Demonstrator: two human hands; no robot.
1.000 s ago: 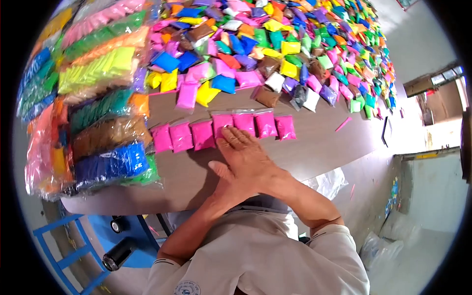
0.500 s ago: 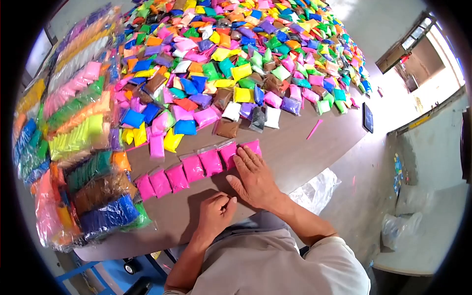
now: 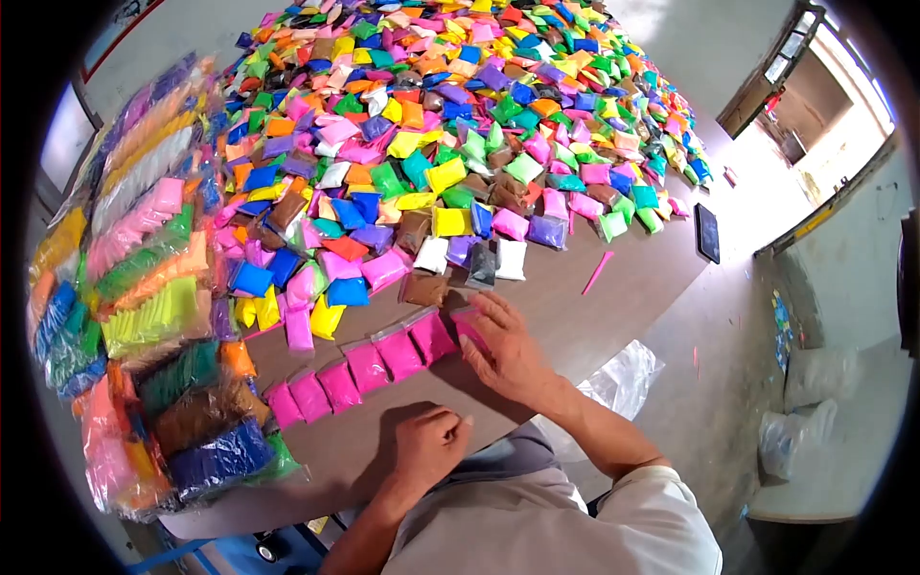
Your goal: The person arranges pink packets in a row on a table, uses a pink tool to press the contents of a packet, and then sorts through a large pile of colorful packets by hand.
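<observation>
A slanting row of several bright pink packets (image 3: 366, 367) in clear wrap lies on the brown table in front of me. At the row's right end, my right hand (image 3: 513, 356) is closed around the last pink packet (image 3: 467, 328), fingers over its far side and thumb on the near side. Part of that packet is hidden by the hand. My left hand (image 3: 431, 445) is held in a loose fist near the table's front edge, below the row and apart from it. Nothing shows in its curled fingers.
A large heap of multicoloured packets (image 3: 450, 174) covers the table's far part. Clear bags of sorted packets (image 3: 149, 316) are stacked on the left. A pink strip (image 3: 597, 273) and a phone (image 3: 706, 233) lie at the right. Clear plastic (image 3: 623, 379) hangs beyond the table's right edge.
My right hand has gone from lying over the row's end to gripping the last packet, which now sits closer to its neighbour. My left fist has turned slightly. The view has tilted up.
</observation>
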